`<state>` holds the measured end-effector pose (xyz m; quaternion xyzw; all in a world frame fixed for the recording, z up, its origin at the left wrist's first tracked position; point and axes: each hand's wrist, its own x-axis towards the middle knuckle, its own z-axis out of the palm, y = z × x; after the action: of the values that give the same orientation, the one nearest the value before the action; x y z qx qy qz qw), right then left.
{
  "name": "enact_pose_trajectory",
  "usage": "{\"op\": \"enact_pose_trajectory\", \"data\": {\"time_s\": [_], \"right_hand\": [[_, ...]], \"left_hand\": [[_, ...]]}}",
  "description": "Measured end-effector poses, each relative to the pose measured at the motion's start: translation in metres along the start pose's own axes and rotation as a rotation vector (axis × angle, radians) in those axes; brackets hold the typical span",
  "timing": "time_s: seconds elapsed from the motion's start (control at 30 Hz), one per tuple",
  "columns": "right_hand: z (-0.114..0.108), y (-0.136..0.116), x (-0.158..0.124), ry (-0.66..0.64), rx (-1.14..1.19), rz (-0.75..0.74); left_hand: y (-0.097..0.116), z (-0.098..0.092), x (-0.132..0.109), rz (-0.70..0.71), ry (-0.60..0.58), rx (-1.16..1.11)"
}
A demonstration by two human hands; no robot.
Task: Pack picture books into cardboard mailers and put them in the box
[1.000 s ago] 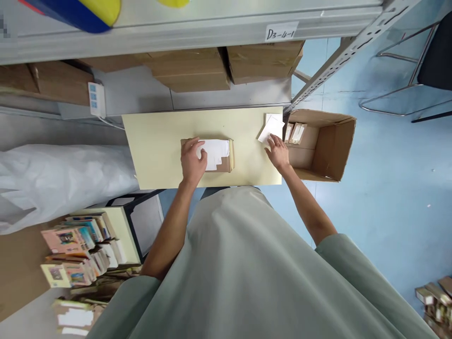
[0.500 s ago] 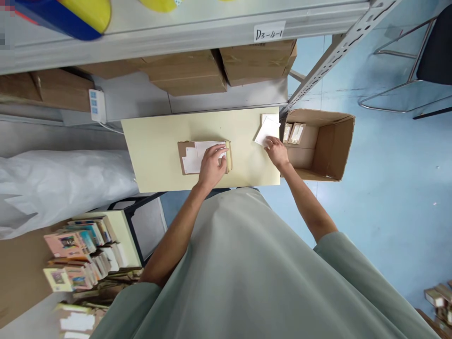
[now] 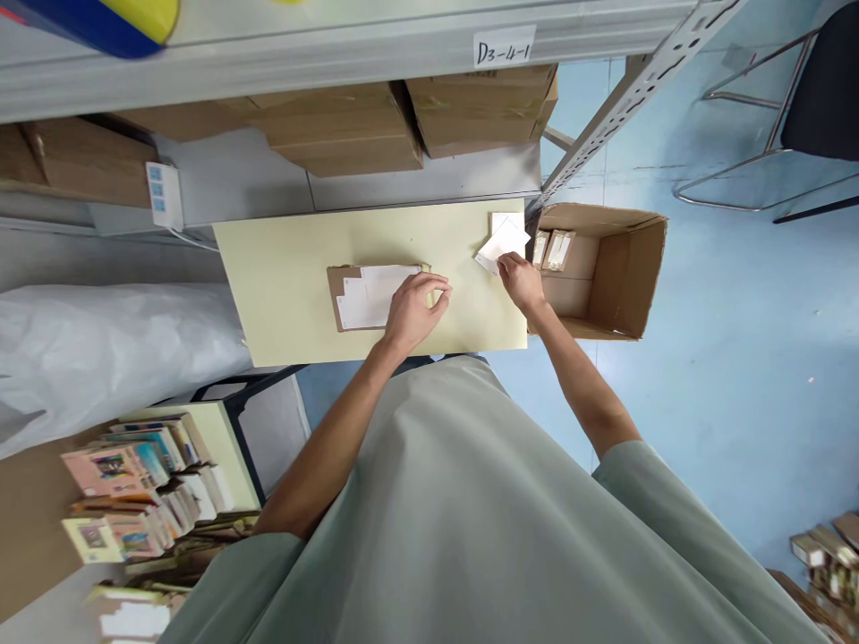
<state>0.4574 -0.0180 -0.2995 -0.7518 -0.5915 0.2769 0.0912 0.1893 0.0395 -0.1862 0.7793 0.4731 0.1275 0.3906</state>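
Observation:
My left hand point(image 3: 414, 315) hovers over the right end of a brown cardboard-backed package point(image 3: 333, 284) on the narrow table. Its fingers are curved, with a small gap at the thumb and nothing visible between them. Overlapping white labels point(image 3: 366, 300) cover most of the package; my hand hides its right part. My right hand point(image 3: 522, 284) pinches the near edge of a white paper slip point(image 3: 502, 243) at the table's right end. This slip lies tilted over another white slip point(image 3: 506, 217).
An open carton point(image 3: 624, 277) with small labelled packages point(image 3: 558, 250) stands against the table's right edge. Behind the table point(image 3: 288, 268) is a metal shelf point(image 3: 335, 40) with cartons point(image 3: 342, 134) beneath. A white sack point(image 3: 114, 349) and books point(image 3: 127, 474) are at left; a chair point(image 3: 822, 94) at right.
My left hand has shifted right along the package, its thumb and fingers drawing closer together. My right hand stays at the slip, its fingertips now drawn in at the near edge.

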Motion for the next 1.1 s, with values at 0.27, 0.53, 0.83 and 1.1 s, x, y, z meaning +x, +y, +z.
{"op": "enact_pose_trajectory", "data": {"time_s": [0.27,0.53,0.83,1.1], "right_hand": [[-0.006,-0.002,0.003,-0.062,-0.007,-0.016],[0.001,0.013,0.016,-0.049,0.023,-0.011],[0.006,0.059,0.064,0.161,0.078,0.388],[0.008,0.057,0.060,0.194,0.054,0.338]], "left_hand": [[-0.001,0.004,0.007,0.005,-0.022,-0.015],[0.005,0.003,0.012,0.001,-0.051,-0.023],[0.009,0.001,0.015,0.006,-0.045,-0.033],[0.004,0.000,0.008,-0.014,-0.030,-0.040]]}}
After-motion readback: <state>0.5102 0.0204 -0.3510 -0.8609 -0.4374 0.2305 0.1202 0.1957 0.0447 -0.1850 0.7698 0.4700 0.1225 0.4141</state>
